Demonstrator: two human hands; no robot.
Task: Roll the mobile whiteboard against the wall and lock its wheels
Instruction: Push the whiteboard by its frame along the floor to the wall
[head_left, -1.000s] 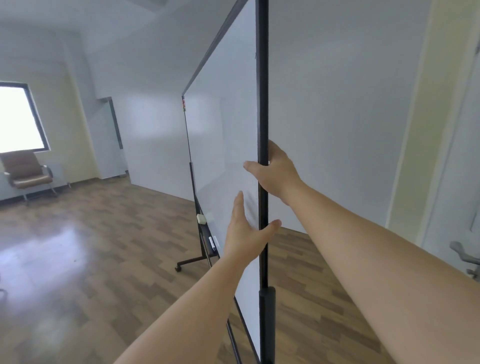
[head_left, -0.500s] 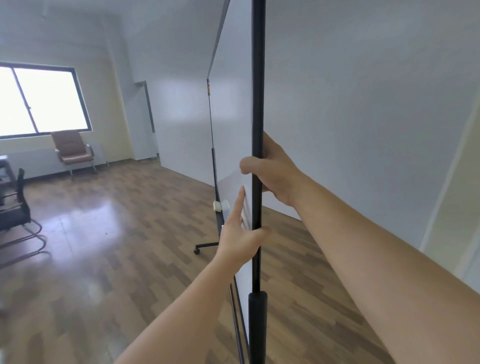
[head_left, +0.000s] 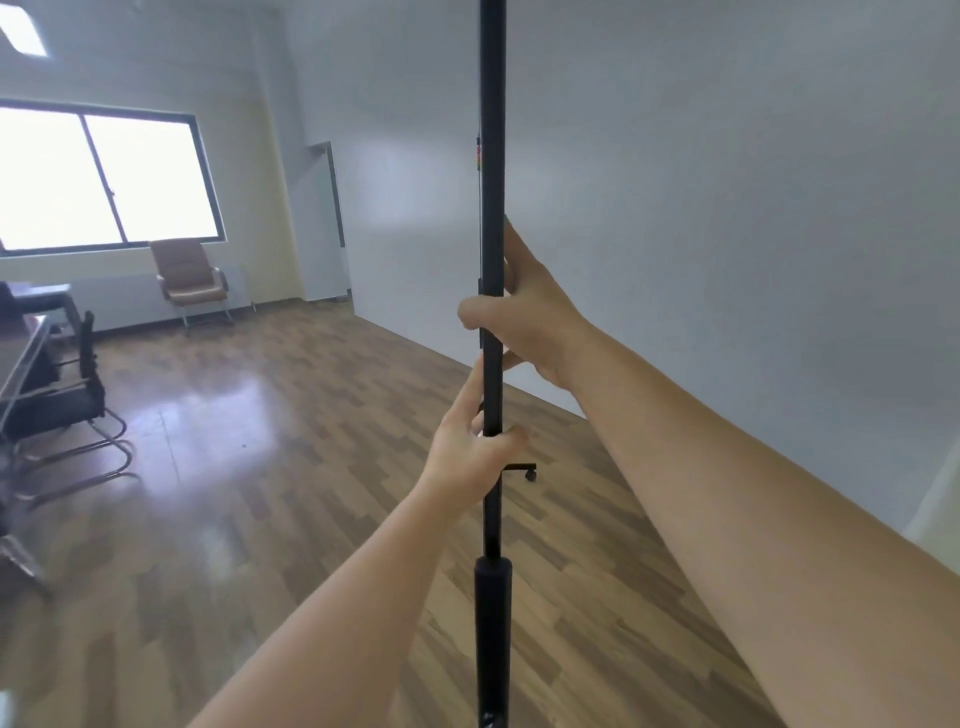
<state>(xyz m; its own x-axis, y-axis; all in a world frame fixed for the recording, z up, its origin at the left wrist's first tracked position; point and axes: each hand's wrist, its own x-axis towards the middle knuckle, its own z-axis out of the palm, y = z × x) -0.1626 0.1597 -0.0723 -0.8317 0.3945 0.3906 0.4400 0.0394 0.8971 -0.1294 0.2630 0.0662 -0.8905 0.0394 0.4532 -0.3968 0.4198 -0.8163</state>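
The mobile whiteboard (head_left: 491, 156) faces me edge-on, so only its black side post shows as a vertical bar through the middle of the view; the writing surface is hidden. My right hand (head_left: 524, 317) grips the post at mid height from the right. Just below it, my left hand (head_left: 470, 447) holds the same post, thumb wrapped over the front and fingers pointing up along the left side. One caster wheel (head_left: 530, 474) on a short black foot pokes out to the right of the post, on the floor. The white wall (head_left: 727, 234) runs along the right.
Wood-pattern floor (head_left: 260, 467) stretches ahead and to the left. A brown armchair (head_left: 189, 280) stands under the bright window (head_left: 104, 176). A black cantilever chair (head_left: 83, 405) and a table edge (head_left: 21, 358) sit at the left.
The board's white face, visible a second ago, has turned fully edge-on to me. My view has swung left, showing more window and chairs. Both hands stay on the post.
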